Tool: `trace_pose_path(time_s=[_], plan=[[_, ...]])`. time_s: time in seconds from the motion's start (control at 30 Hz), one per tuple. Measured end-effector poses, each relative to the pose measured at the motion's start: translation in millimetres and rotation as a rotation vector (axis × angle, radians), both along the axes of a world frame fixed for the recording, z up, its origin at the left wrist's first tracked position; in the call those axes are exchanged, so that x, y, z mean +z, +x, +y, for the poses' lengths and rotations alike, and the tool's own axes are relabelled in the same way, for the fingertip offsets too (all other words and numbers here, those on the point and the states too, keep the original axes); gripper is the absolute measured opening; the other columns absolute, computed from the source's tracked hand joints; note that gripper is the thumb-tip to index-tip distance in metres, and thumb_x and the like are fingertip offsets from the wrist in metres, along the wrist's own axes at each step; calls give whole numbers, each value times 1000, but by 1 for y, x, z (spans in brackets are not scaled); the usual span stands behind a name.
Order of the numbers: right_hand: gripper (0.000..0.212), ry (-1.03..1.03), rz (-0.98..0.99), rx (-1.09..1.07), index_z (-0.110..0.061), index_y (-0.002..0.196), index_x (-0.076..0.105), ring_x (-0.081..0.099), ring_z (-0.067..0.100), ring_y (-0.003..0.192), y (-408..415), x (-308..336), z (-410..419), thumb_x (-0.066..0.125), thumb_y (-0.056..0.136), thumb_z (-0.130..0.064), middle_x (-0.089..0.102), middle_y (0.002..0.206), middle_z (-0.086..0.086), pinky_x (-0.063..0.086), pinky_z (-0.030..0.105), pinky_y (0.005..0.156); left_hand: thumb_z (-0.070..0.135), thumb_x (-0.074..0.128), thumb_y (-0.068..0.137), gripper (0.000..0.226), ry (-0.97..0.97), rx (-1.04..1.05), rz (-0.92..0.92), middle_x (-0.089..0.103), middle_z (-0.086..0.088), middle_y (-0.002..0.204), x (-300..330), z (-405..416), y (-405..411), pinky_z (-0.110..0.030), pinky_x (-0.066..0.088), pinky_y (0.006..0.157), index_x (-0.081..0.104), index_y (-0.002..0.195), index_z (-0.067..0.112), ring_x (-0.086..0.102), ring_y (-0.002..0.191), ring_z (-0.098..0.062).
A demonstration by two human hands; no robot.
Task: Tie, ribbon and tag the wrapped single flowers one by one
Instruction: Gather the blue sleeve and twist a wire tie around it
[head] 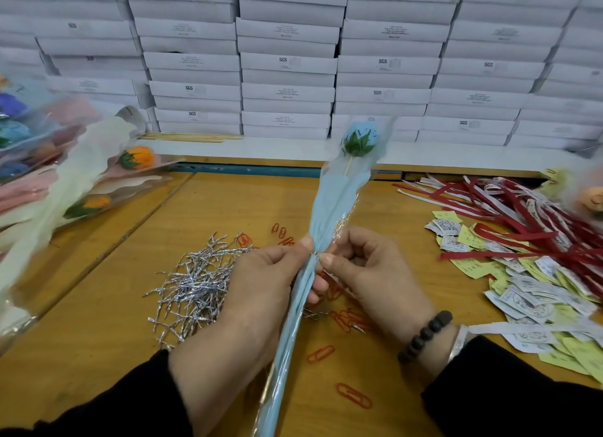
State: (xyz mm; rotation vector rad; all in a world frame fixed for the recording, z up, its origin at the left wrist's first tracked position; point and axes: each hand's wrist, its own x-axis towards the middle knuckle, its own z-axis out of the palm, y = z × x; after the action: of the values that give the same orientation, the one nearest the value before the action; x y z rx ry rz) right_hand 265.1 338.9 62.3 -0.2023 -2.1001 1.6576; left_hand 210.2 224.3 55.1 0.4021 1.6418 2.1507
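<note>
We hold the blue wrapped flower upright above the table, our left hand gripped round its gathered neck, our right hand pinching the silver twist tie there. To tie well, we judge: keep the gather tight and twist snug against the wrap. Bloom points away from us, tail runs down between our wrists.

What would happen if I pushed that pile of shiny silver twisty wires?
The silver twist ties would probably slide and scatter, since they lie loose on the smooth wooden table. They look thin and light. Their kinks suggest they bend easily, and tangled ones may drag along in clumps.
</note>
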Motion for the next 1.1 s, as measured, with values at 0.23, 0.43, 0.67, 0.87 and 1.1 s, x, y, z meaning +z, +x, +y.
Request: trace_pose_path(time_s=[0.23, 0.43, 0.67, 0.87, 1.1], plan=[[17, 77, -12, 11, -15, 72, 60, 52, 10, 63, 2, 3, 0, 63, 83, -2, 59, 67, -1, 46, 18, 60, 14, 62, 85, 23, -21, 20, 22, 55, -8, 48, 4, 0, 0, -16, 40, 40, 64, 67, 0, 44, 39, -12], [8, -198, -26, 23, -4, 82, 61, 54, 3, 50, 1, -1, -3, 58, 85, 3, 62, 64, 2, 45, 15, 48, 12, 60, 87, 26, 14, -2, 7, 56, -10, 50, 4, 0, 1, -17, 42, 41, 65, 65, 1, 46, 40, -13], [17, -653, -138, 42, -4, 90, 54, 46, 9, 38, -3, 2, 2, 51, 83, 12, 58, 55, 8, 37, 18, 38, 9, 58, 87, 23, 2, -19, 39, 57, -8, 47, 3, 2, 5, -17, 41, 39, 64, 66, 2, 47, 37, -11], [12, 48, -56, -190, -17, 79, 56, 52, 5, 63, 1, -1, 0, 67, 81, -14, 59, 76, -2, 44, 16, 58, 10, 58, 88, 25, 38, 9, -29, 56, -9, 49, 4, 1, 2, -17, 42, 39, 62, 65, 2, 46, 38, -12], [13, 654, 108, -195, -17, 86, 59, 47, 5, 71, 5, -5, -8, 63, 82, -5, 52, 86, -9, 40, 15, 63, 12, 57, 88, 26, 57, -4, -49, 56, -8, 49, 4, 0, 0, -17, 42, 40, 61, 65, 2, 46, 37, -12]])
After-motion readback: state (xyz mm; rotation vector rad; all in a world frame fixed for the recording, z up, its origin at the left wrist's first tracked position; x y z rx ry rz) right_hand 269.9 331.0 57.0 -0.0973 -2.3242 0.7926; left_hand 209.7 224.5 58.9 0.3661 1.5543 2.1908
